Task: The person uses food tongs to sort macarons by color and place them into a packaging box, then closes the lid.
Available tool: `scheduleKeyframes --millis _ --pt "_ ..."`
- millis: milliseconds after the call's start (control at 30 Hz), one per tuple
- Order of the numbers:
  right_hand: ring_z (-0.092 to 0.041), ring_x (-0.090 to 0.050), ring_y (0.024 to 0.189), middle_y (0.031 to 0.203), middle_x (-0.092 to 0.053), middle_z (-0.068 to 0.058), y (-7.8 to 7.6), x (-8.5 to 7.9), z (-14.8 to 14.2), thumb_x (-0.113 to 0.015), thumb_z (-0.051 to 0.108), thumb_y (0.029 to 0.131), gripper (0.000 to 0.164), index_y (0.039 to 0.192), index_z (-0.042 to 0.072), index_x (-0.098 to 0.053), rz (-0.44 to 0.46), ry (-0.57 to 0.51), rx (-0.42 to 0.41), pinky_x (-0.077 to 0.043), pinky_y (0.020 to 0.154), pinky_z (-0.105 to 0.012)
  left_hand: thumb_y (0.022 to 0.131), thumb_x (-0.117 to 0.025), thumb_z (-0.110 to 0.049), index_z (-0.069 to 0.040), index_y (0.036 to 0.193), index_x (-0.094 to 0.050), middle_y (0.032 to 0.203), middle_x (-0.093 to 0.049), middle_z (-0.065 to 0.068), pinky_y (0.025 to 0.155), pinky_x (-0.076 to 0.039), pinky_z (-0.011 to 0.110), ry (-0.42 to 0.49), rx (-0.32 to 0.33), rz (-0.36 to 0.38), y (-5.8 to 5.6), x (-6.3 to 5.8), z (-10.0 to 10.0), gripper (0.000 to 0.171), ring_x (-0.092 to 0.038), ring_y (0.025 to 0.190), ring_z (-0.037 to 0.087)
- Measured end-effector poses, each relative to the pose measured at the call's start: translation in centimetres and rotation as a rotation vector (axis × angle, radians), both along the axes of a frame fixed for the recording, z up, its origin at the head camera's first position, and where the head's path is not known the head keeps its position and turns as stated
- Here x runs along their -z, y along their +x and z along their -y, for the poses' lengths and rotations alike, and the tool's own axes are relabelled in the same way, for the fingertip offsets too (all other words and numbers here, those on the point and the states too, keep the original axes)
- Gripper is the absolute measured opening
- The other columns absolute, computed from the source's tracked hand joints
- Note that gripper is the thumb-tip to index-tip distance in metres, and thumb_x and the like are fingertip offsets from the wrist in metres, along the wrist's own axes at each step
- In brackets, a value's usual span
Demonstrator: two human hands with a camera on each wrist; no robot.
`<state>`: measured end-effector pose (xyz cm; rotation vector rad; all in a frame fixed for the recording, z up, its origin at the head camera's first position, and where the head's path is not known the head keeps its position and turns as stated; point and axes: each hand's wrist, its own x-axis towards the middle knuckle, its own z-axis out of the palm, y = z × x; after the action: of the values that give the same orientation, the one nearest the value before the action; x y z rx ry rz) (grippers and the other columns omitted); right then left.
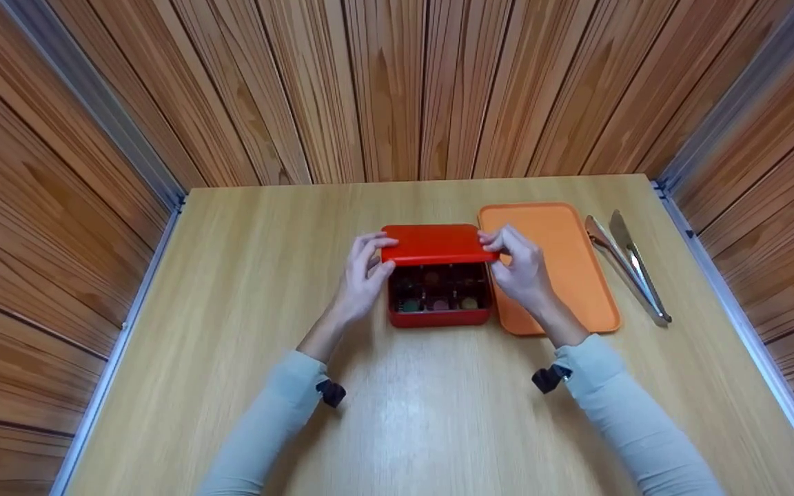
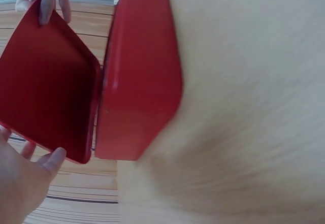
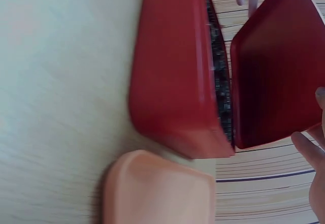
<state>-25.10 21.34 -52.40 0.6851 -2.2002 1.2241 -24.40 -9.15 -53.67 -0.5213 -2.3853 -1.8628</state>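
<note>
A red box [image 1: 438,318] stands on the table, its inside split into compartments with small round pieces, some green, pinkish and yellowish. Above its back half is the red lid [image 1: 436,244], tilted up so that the front compartments show; the back ones are shaded beneath it. My left hand [image 1: 364,275] pinches the lid's left edge between thumb and fingers. At the opposite edge my right hand [image 1: 517,265] pinches the lid's right side. Both wrist views show the lid's underside [image 2: 48,87] leaning up behind the box.
An orange tray [image 1: 562,275] lies close to the box's right side, partly under my right hand. Further right, metal tongs [image 1: 628,265] rest on the table [image 1: 245,296]. Wood-panelled walls [image 1: 383,89] enclose the back and sides.
</note>
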Motion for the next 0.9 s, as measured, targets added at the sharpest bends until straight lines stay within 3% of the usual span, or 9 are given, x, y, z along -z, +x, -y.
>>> scheduleKeyframes --millis 300,533,700,900 --pt "-0.050 -0.080 0.114 0.101 -0.075 -0.026 0.3 1.6 -0.2 -0.056 -0.033 0.087 0.026 0.086 -0.008 -0.061 -0.073 -0.029 -0.020 -0.055 0.107 -0.006 0.109 -0.068 -0.021 -0.012 0.149 -0.067 0.173 -0.042 0.015 0.137 -0.043 0.062 -0.089 0.061 -0.018 0.7 1.4 0.3 0.040 -0.038 0.165 0.039" --pt "-0.051 -0.078 0.121 0.104 -0.075 -0.026 0.7 2.8 -0.4 -0.056 -0.034 0.085 0.028 0.086 -0.007 -0.061 -0.045 -0.031 -0.039 -0.055 0.109 -0.007 0.106 -0.071 -0.018 -0.013 0.142 -0.072 0.171 -0.046 0.014 0.138 -0.042 0.062 -0.130 0.058 -0.023 1.0 2.3 0.4 0.036 -0.040 0.164 0.038" --pt "-0.051 -0.077 0.125 0.109 -0.075 -0.025 1.1 3.9 -0.7 -0.057 -0.035 0.082 0.031 0.089 -0.007 -0.064 -0.049 0.022 -0.067 -0.055 0.105 -0.004 0.101 -0.074 -0.013 -0.014 0.134 -0.077 0.167 -0.052 0.012 0.139 -0.036 0.068 -0.142 0.040 -0.046 1.5 2.8 0.5 0.033 -0.044 0.162 0.039" --pt "-0.049 -0.075 0.132 0.118 -0.074 -0.024 1.5 4.4 -1.7 -0.064 -0.032 0.083 0.032 0.099 -0.004 -0.067 -0.035 0.154 -0.114 -0.048 0.115 -0.006 0.096 -0.078 -0.016 -0.019 0.132 -0.079 0.167 -0.054 0.011 0.138 -0.034 0.072 -0.169 0.053 -0.074 1.7 3.5 0.6 0.036 -0.045 0.161 0.038"
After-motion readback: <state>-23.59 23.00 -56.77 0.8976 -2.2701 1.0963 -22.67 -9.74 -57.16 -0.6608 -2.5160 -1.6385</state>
